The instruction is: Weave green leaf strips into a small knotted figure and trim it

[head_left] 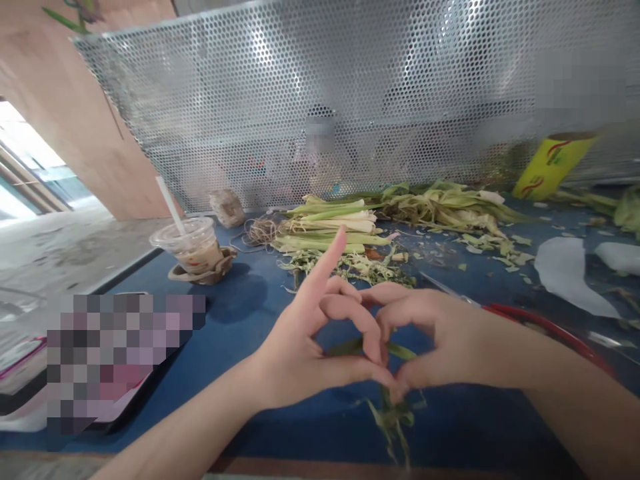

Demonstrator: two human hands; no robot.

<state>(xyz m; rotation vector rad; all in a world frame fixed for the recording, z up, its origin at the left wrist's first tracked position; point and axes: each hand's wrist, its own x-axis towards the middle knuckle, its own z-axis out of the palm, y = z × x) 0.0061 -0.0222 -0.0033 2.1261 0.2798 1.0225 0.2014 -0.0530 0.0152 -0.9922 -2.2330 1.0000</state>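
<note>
Close over the front of the blue table, my left hand and my right hand meet at their fingertips. Both pinch a small green leaf strip, largely covered by the fingers. My left index finger points up, apart from the rest. Below the pinch dangle thin, shredded green leaf ends. Past my hands lies a stack of pale green leaf stalks, with curled leaf scraps in front of it. Scissors with red handles lie partly behind my right forearm.
A plastic cup with a straw stands at left in a cardboard holder, near tangled twine. A blurred-out flat device lies front left. Wilted leaves, a yellow tube and white paper lie before a perforated metal screen.
</note>
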